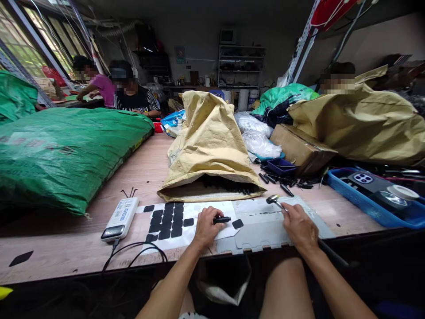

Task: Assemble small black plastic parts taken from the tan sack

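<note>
My left hand [206, 225] is closed around a short black cylindrical piece [222, 219], which points right over a white sheet [191, 210]. Rows of black rounded-square pads [166, 219] lie on that sheet, left of the hand. Just right of the black piece is a single black pad [238, 223]. My right hand [300, 227] grips a small hammer [272, 199] near its metal head, and the dark handle runs back under the wrist. Beneath the hammer head lies a flat grey-white board [262, 228]. Behind both hands, a tan paper sack [212, 146] lies with its dark mouth facing me.
A bulging green sack [66, 155] fills the left. A white power bank [121, 217] with a cable lies at front left. Loose black pieces [286, 189], a cardboard box [300, 148] and a blue tray [375, 208] stand right. Several people sit farther back.
</note>
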### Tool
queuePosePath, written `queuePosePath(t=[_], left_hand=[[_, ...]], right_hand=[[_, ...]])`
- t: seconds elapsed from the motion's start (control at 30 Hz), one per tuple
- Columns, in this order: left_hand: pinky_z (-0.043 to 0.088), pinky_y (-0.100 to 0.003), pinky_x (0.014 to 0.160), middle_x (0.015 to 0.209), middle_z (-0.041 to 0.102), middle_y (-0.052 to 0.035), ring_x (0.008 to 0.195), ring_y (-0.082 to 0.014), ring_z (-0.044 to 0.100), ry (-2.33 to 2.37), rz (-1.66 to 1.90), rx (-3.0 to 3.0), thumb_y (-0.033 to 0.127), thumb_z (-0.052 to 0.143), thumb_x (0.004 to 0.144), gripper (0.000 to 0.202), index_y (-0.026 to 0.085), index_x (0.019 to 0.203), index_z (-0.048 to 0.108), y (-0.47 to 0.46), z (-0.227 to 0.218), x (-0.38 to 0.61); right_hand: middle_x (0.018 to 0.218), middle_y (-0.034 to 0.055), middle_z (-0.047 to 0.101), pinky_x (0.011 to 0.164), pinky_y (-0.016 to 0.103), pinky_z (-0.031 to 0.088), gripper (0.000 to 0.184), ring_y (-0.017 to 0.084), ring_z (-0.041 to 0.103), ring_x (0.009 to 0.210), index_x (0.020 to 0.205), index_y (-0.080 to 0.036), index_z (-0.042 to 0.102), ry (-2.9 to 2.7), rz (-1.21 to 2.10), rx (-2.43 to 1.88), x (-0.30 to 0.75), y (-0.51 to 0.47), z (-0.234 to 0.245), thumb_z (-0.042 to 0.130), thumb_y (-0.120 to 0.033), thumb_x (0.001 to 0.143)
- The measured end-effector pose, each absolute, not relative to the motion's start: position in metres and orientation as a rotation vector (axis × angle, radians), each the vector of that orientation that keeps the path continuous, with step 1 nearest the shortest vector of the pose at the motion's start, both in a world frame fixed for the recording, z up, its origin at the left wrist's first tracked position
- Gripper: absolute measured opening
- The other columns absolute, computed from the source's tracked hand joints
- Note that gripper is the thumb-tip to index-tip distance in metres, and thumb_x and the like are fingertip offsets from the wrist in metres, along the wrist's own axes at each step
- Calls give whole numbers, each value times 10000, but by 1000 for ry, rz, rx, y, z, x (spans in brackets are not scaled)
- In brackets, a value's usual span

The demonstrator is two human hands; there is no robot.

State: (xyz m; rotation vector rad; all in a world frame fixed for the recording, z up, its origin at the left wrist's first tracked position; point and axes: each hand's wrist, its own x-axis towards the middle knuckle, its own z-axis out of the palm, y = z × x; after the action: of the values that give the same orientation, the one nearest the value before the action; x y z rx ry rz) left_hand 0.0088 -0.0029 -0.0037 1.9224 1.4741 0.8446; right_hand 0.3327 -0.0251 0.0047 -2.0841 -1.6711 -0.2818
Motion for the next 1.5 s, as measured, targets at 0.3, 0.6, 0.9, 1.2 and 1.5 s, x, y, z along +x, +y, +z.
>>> queuePosePath(t=[0.3, 0.6, 0.9, 1.2, 1.5], left_hand=[[356, -354, 876, 967, 669, 5, 972, -216, 542, 1459, 843, 1954, 198, 692, 796, 137, 245, 921, 663, -3, -6, 9], [368, -353, 856, 954, 682, -4, 958, -221, 557, 1439, 905, 1994, 229, 720, 815, 119, 232, 921, 666, -5, -5, 8], [382, -363, 871, 854, 682, -9, 929, -223, 556, 1426, 997, 1959, 227, 749, 790, 84, 217, 832, 677, -4, -8, 5], [357, -420, 921, 921, 725, -19, 988, -246, 548, 1391, 858, 2041, 335, 651, 886, 152, 262, 979, 748, -4, -7, 5], [370, -411, 924, 898, 725, -29, 984, -241, 543, 1436, 793, 2060, 291, 638, 882, 145, 248, 946, 761, -2, -7, 5]], right_hand=[[1054, 150, 635, 732, 386, 373, 289, 309, 522, 962, 1164, -188, 705, -1648, -520, -2131, 345, -15, -6, 556, -220, 919], [876, 44, 647, 783, 352, 374, 122, 236, 521, 897, 927, -227, 633, -2253, 288, -1386, 203, -19, 9, 643, -348, 925], [851, 38, 627, 754, 332, 327, 137, 213, 474, 862, 813, -207, 539, -2279, 289, -1407, 186, -12, -1, 554, -199, 949], [808, 24, 584, 750, 319, 363, 202, 200, 482, 824, 806, -219, 510, -2227, 405, -1256, 205, -12, -1, 595, -328, 952], [811, 30, 606, 751, 330, 319, 242, 197, 473, 829, 792, -207, 532, -2319, 295, -1289, 196, -5, -14, 470, -274, 1016]])
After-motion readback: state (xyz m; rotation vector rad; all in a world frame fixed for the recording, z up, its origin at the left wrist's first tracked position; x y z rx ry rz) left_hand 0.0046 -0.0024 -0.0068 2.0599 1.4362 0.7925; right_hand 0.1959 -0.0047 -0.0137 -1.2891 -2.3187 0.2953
